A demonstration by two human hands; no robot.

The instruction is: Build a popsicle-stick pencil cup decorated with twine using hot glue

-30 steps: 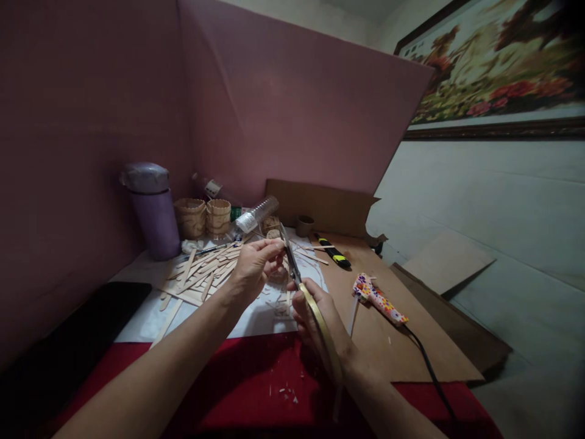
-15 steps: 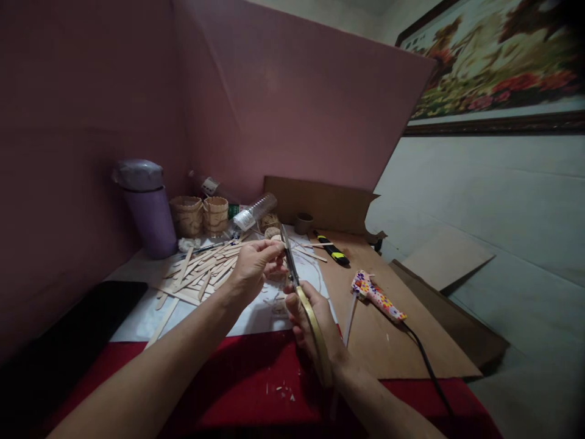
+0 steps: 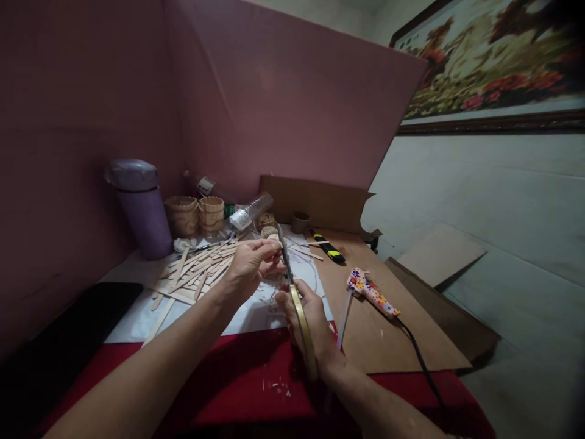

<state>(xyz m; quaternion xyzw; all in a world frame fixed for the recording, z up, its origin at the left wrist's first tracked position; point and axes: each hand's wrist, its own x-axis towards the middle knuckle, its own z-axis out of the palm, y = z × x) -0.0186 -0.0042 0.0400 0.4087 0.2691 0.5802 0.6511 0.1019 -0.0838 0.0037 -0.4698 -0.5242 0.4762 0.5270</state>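
My right hand (image 3: 311,317) is wrapped around the gold handle of a pair of scissors (image 3: 299,323), their dark blades pointing up and away. Beside the blades, my left hand (image 3: 256,259) is closed in a pinch, thumb against forefinger. What sits between those fingertips is too small to make out; a pale bit shows near them, right at the blade. Behind my left hand, a loose pile of wooden craft sticks (image 3: 201,274) covers white paper (image 3: 128,323). Small pale offcuts (image 3: 281,387) lie on the red cloth (image 3: 228,390) in front.
On the right, a flower-patterned glue gun (image 3: 372,292) and a black-and-yellow utility knife (image 3: 329,247) lie on a brown board (image 3: 397,347). Farther back are a purple tumbler (image 3: 146,222), two wooden cups (image 3: 211,216), a plastic bottle (image 3: 251,210), twine (image 3: 267,222) and a small grey cup (image 3: 300,222).
The whole view has shifted slightly, so things appear a little farther left. Both hands keep nearly the same pose, the scissor blades still beside my left fingertips.
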